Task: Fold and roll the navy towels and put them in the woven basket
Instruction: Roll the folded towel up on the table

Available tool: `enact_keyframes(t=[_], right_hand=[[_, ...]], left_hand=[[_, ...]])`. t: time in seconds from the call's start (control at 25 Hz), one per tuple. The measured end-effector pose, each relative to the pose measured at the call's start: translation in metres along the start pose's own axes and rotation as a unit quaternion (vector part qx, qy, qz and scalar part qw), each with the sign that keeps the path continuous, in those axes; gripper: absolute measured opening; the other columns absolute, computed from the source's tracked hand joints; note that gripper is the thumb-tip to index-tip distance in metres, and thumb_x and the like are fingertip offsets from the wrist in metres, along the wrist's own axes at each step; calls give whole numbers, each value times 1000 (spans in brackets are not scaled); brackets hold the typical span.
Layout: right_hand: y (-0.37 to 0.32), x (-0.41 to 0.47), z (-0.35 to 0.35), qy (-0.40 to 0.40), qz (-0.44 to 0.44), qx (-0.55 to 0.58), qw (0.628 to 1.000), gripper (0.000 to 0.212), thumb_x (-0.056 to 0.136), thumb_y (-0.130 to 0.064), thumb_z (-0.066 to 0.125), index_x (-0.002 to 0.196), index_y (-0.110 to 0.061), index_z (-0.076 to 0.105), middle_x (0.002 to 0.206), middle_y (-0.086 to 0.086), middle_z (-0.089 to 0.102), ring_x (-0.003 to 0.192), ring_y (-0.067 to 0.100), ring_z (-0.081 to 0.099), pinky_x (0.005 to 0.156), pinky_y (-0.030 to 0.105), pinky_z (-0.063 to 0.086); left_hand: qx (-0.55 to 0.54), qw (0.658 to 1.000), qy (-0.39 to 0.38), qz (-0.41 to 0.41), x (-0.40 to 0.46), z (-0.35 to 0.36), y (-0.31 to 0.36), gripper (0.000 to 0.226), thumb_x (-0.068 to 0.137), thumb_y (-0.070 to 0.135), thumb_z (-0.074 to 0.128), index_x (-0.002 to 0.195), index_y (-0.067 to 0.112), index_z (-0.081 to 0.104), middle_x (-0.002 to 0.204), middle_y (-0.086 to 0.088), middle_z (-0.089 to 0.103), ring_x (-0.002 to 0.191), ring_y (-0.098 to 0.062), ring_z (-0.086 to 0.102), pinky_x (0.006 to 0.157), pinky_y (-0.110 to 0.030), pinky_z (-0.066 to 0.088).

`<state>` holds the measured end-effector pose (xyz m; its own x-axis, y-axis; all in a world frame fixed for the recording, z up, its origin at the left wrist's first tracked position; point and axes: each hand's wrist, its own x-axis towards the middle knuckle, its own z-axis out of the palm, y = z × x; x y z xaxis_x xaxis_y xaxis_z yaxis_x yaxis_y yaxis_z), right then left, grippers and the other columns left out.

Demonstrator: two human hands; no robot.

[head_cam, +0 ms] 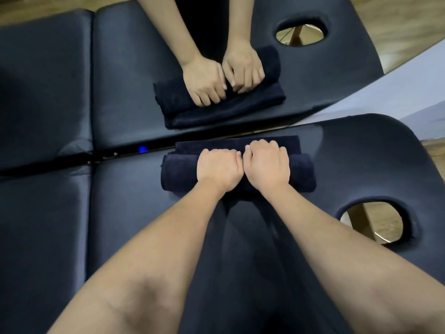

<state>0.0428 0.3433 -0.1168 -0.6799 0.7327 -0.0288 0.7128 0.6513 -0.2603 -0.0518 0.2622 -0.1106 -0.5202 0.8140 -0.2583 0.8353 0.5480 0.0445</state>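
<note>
A navy towel (179, 173) lies partly rolled on the black padded massage table (134, 194), close to a mirror at the table's far edge. A flat unrolled strip of it shows beyond the roll. My left hand (219, 169) and my right hand (267, 165) sit side by side on top of the roll, fingers curled over its far side and gripping it. The woven basket is not in view.
The mirror (409, 75) reflects the table, the towel and both hands. An oval face hole (372, 224) opens in the table at the right. A seam (90, 201) divides the padding at the left. Wooden floor shows through the hole.
</note>
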Motion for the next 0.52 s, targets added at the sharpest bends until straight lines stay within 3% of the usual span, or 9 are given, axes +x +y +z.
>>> enact_keyframes(t=[0.12,0.2,0.28,0.4,0.52], right_hand=[[-2,-11,2,15,-14,-66,998,32,99,-29,43,85,-11,64,89,8,65,83,34,57,77,46,40],[4,-28,8,17,-46,-99,994,35,100,-32,38,97,-12,66,95,7,66,88,32,59,89,48,43],[9,-33,12,17,-73,-106,992,40,99,-35,33,103,-13,66,98,6,67,90,31,61,97,48,41],[10,-15,8,9,-102,-110,989,41,99,-35,30,86,-12,62,83,8,67,76,33,58,84,48,41],[11,3,2,-13,-140,-120,983,45,100,-35,23,81,-14,58,78,7,68,70,32,57,76,45,37]], left_hand=[[-23,1000,-15,3,14,-2,-3,49,104,37,22,76,25,60,89,0,73,78,-26,61,73,-38,37],[-52,998,-29,-16,23,-3,-5,49,105,37,24,93,23,69,100,-3,73,92,-29,66,73,-38,38],[-70,996,-36,-28,26,-4,-4,49,105,37,24,95,23,69,104,-3,73,97,-29,66,74,-38,37],[-64,997,1,-36,18,-2,-2,44,104,32,22,75,25,53,92,0,72,83,-25,61,72,-39,33],[-90,987,116,-70,-1,3,4,41,102,33,25,74,24,54,86,4,66,83,-24,57,74,-40,37]])
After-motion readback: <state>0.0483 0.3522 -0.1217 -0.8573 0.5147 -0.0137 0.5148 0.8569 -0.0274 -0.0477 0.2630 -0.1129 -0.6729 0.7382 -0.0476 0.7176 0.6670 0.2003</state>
